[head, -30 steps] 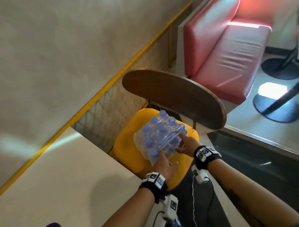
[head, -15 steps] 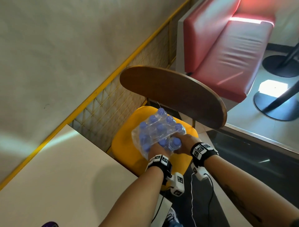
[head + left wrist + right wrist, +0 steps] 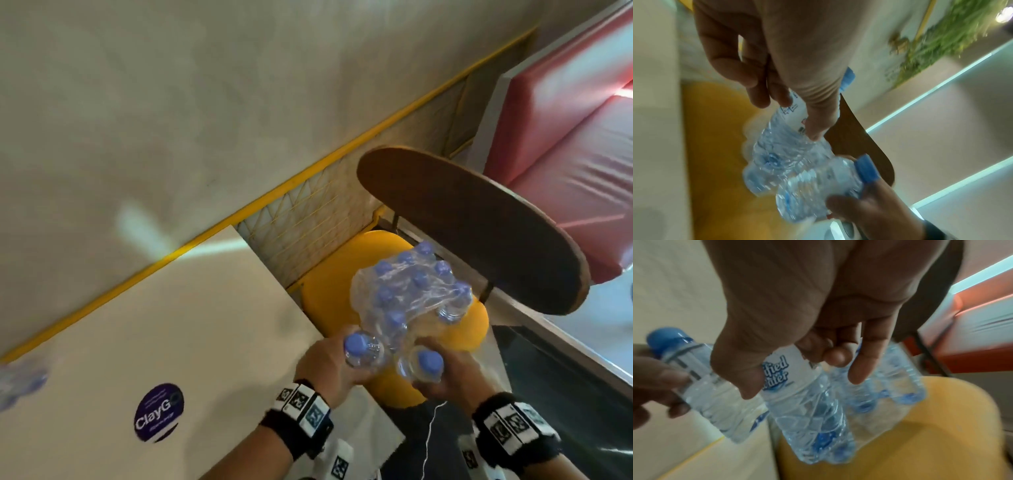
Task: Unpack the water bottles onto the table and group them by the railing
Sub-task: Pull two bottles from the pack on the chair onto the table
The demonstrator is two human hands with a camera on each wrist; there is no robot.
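Note:
A shrink-wrapped pack of blue-capped water bottles [image 3: 411, 291] lies on the yellow chair seat [image 3: 325, 301], its wrap torn open at the near end. My left hand [image 3: 329, 363] grips one loose bottle [image 3: 361, 349] by its upper body, just off the pack's near left corner. My right hand [image 3: 455, 373] grips a second bottle [image 3: 424, 366] beside it. In the left wrist view my fingers [image 3: 756, 91] curl round the labelled bottle [image 3: 789, 113]. In the right wrist view my thumb [image 3: 740, 369] and fingers wrap the labelled bottle [image 3: 803, 399]. The cream table [image 3: 171, 325] lies to the left.
The yellow railing [image 3: 274, 185] runs along the table's far edge against a wall. A few blurred bottles [image 3: 17, 380] show at the table's far left. A brown chair back [image 3: 479, 233] overhangs the pack, with a red bench [image 3: 565, 137] behind. A purple sticker [image 3: 159, 411] marks the table.
Both hands have drawn back from the pack toward me, each now holding a bottle pulled free of the wrap. My view has swung left, showing more of the table.

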